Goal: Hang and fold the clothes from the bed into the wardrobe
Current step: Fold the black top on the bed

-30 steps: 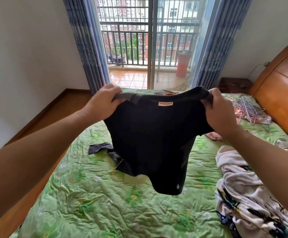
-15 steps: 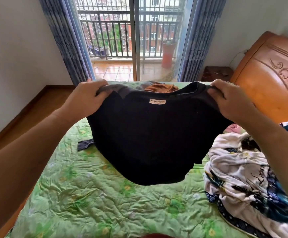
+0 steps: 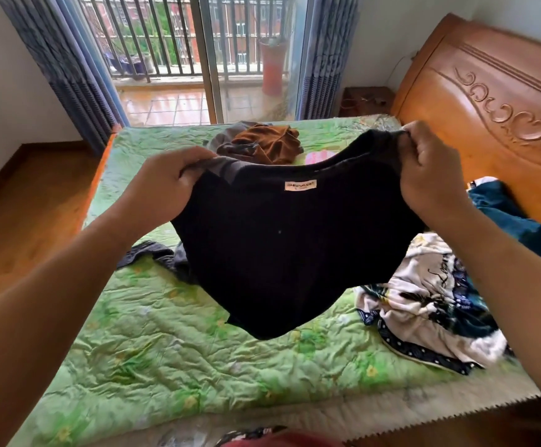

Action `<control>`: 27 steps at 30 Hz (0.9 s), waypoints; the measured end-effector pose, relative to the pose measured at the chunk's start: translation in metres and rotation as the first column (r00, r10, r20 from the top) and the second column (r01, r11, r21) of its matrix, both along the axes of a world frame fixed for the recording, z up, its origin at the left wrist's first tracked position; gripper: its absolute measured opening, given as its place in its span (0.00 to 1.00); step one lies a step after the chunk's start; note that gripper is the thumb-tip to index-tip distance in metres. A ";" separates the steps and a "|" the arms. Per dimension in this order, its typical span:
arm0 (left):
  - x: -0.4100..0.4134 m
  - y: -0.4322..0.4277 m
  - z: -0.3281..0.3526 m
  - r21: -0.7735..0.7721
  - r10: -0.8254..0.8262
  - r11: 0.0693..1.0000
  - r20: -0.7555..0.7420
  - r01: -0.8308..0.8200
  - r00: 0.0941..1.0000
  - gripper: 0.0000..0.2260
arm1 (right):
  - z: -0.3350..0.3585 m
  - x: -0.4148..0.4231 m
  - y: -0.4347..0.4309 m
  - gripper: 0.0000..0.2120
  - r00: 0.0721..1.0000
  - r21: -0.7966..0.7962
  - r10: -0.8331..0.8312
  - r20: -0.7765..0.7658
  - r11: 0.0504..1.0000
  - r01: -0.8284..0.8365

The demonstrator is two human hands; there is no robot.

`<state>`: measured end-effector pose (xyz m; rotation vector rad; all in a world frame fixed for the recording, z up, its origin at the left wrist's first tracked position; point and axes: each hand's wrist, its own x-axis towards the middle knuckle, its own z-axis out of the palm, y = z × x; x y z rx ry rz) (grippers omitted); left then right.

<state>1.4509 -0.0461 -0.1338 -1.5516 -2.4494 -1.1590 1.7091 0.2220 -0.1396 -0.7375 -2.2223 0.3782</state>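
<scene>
A black garment (image 3: pixel 288 253) with a small white label at its top edge hangs spread above the bed (image 3: pixel 153 343). My left hand (image 3: pixel 166 185) grips its top left corner. My right hand (image 3: pixel 430 175) pinches its top right corner. The lower hem dangles just above the green quilt. A grey-and-black piece of cloth (image 3: pixel 153 253) lies on the quilt, partly behind the held garment. The wardrobe is not in view.
A white, patterned heap of clothes (image 3: pixel 430 304) lies at the right. A brown and grey bundle (image 3: pixel 262 143) sits at the far end. Blue fabric (image 3: pixel 514 221) lies by the carved wooden headboard (image 3: pixel 495 101). Curtains and a balcony door stand beyond.
The view has tilted down and shifted, so more of the near bed shows. The black garment has sagged lower over the quilt, and both hands keep their grip on its corners.
</scene>
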 end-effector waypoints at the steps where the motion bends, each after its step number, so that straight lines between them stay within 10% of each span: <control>1: 0.004 0.001 -0.002 -0.014 0.008 1.000 -0.078 -0.009 0.997 0.14 | 0.001 0.004 0.000 0.12 1.000 0.021 0.010 -0.001 1.000 -0.010; 17: 0.102 0.046 0.040 0.034 0.053 0.998 -0.081 -0.051 0.995 0.12 | 0.046 0.082 0.084 0.12 0.937 0.055 0.328 -0.119 0.945 -0.323; 27: 0.058 0.117 -0.079 -0.250 0.038 0.968 -0.006 -0.038 0.999 0.12 | -0.077 0.045 0.148 0.34 0.805 -0.132 0.353 0.476 0.934 -0.332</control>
